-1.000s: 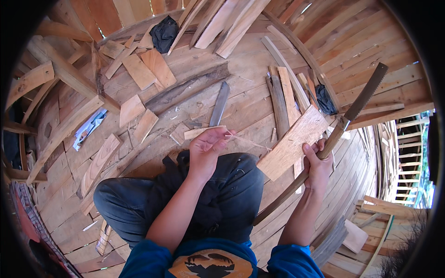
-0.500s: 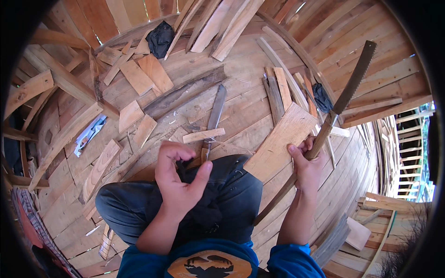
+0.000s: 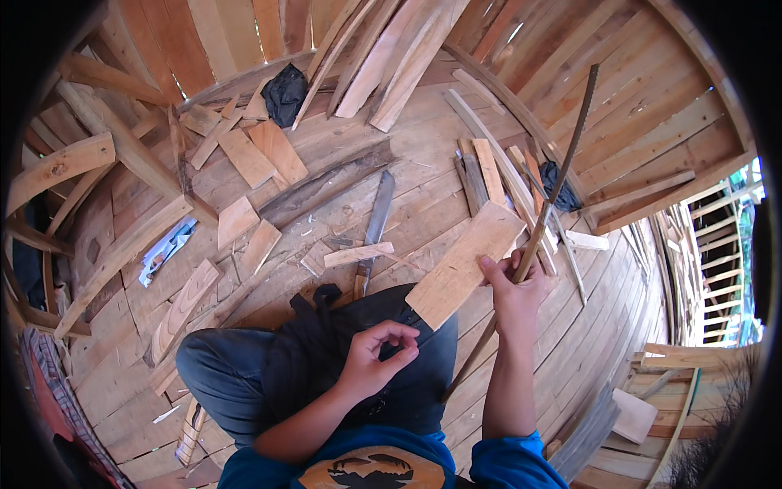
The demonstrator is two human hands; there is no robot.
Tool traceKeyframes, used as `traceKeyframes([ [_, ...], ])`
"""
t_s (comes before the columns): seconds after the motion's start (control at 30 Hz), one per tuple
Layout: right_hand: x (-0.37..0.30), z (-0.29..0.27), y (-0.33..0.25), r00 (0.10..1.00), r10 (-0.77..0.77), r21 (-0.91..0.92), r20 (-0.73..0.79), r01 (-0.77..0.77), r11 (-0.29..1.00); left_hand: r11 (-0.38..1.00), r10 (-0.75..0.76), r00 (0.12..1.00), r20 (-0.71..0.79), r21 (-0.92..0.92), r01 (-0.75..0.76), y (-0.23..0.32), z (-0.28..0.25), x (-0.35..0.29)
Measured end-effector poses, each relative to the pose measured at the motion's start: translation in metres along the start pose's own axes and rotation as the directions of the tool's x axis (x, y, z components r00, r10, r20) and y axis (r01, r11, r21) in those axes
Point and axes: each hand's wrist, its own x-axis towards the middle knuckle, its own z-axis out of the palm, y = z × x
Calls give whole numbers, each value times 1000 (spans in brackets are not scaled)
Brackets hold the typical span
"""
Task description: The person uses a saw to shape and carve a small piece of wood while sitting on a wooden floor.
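Observation:
My right hand (image 3: 517, 285) is closed round the long wooden handle of a saw (image 3: 531, 248). Its toothed blade points up and away, seen almost edge-on, and the handle runs down beside my right thigh. The same hand pinches a flat wooden board (image 3: 464, 265) between thumb and fingers, its lower end tilted over my knee. My left hand (image 3: 381, 356) hovers above my lap near that end, fingers curled, thumb and fingertips slightly apart, holding nothing visible. Dark cloth (image 3: 305, 334) lies across my lap. A machete (image 3: 380, 208) rests on the floor ahead, a wood strip (image 3: 358, 254) across its handle.
Board offcuts (image 3: 247, 159) lie scattered on the plank floor at the left, beside a curved dark plank (image 3: 326, 183). Black plastic bags (image 3: 285, 94) sit near the walls. Long planks (image 3: 399, 61) lean at the far wall. Sticks (image 3: 489, 171) lie right of centre.
My left hand has moved right and down, from above the dark cloth toward the board's lower end, its fingers curling. The board has shifted slightly left, and the saw has turned with its tip swinging left.

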Motion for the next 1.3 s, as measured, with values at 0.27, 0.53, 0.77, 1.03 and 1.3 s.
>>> traceKeyframes([
  [0.27,-1,3,34,952,296,-16,77,-295,955,299,512,854,88,914,-274,22,4,15],
  [0.53,-5,-45,58,926,350,-239,139,-311,920,91,502,776,382,869,-487,39,-14,43],
  [0.77,-68,-119,52,830,378,-380,409,-221,898,45,360,787,501,833,-551,58,0,52],
  [1.03,-126,-112,35,646,473,-106,599,-522,846,-61,263,745,613,781,-622,76,11,38],
  [1.3,-134,-122,44,692,481,-372,538,-318,872,-91,174,713,679,732,-675,65,12,28],
])
